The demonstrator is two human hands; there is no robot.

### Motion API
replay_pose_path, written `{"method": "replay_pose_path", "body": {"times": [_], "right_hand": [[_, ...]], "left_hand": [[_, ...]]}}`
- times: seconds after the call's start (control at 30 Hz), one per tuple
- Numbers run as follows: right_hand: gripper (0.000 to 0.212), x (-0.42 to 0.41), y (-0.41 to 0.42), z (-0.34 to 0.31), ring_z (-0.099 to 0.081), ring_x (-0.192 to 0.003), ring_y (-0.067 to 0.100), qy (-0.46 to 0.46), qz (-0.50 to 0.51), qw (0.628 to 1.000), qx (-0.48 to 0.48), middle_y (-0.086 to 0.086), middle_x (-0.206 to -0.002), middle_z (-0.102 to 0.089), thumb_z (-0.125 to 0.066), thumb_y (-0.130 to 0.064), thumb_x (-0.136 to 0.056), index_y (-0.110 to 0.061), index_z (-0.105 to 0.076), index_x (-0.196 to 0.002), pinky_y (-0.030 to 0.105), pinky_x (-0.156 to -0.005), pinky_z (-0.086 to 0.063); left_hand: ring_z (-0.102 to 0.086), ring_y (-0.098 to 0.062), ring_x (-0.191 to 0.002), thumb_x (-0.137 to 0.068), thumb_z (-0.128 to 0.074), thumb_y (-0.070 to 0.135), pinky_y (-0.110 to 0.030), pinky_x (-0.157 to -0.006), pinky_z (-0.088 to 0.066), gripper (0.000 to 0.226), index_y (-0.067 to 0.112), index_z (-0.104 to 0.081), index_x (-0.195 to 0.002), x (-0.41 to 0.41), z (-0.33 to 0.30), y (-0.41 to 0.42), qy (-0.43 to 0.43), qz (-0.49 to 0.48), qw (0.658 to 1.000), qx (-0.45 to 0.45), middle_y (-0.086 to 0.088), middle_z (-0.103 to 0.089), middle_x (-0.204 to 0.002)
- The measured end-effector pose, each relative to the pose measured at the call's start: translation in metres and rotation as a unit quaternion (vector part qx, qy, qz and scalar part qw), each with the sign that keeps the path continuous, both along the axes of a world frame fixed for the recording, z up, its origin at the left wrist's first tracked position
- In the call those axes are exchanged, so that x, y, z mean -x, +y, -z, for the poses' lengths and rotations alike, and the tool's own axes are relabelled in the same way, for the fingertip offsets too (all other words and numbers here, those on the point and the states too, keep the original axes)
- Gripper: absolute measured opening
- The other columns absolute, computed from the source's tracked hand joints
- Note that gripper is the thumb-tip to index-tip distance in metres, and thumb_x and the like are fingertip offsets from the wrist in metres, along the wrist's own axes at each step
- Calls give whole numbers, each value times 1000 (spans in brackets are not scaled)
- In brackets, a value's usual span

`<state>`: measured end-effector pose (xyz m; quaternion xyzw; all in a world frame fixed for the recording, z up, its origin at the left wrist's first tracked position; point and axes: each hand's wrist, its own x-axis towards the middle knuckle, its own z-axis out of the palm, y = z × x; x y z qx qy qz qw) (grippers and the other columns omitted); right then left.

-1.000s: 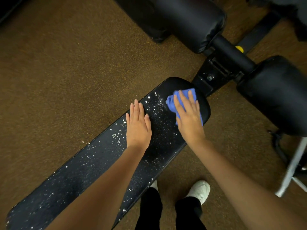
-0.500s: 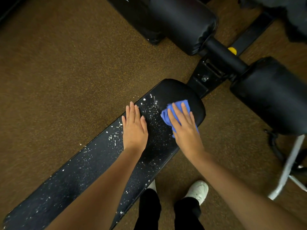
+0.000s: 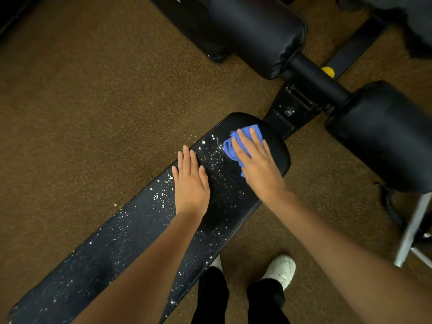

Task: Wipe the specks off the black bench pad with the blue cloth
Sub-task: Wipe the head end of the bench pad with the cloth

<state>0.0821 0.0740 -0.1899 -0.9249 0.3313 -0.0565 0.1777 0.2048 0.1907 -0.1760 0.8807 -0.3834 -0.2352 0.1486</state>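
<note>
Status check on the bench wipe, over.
Right hand flat, pressing blue cloth at rounded end of bench pad. Left hand flat on pad. White specks remain. Nothing in the way.

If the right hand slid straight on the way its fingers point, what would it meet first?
Probably the rounded end of the black bench pad, then the black metal bracket; the right hand presses the blue cloth.

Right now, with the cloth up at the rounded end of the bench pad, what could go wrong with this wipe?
1. The left hand lies flat on white specks, so it may smear or hide them.
2. The right hand presses the blue cloth close to the edge of the bench pad; specks could fall onto the floor.
3. The bunched cloth may just push grit along.
</note>
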Motion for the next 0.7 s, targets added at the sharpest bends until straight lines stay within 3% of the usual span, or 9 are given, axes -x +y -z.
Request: {"method": "replay_pose_path", "body": {"times": [0.2,0.43,0.57,0.7], "right_hand": [[89,-41,-25,-4,-4,-143,35,15,116,993,-35,11,-155,-18,-74,-4,-72,-8,-25,-146,52,-113,-12],[88,-15,-12,0,-22,-139,40,0,14,1000,10,16,-148,-34,-77,4,-62,-3,-37,-140,55,-107,-27],[90,-50,-38,-2,-10,-143,36,18,86,996,-13,12,-154,-22,-75,-4,-70,-7,-27,-145,51,-112,-16],[78,-66,-34,0,-10,-143,36,13,38,999,-9,11,-154,-22,-65,-2,-80,-8,-25,-146,49,-113,-13]], "left_hand": [[13,-11,-142,-101,-14,25,-30,-115,9,49,10,-3,-147,-2,-1,1,4,7,1000,-6,1,8,-156],[12,-13,-142,-101,-14,25,-30,-115,9,50,10,-3,-147,-1,1,1,-16,10,1000,-14,0,7,-156],[15,-12,-142,-101,-12,27,-30,-115,10,50,11,0,-147,-2,1,2,-14,15,1000,-22,1,10,-156],[14,-13,-142,-101,-13,27,-31,-115,10,51,10,-2,-147,-3,2,3,-19,22,999,-23,0,8,-156]]}}
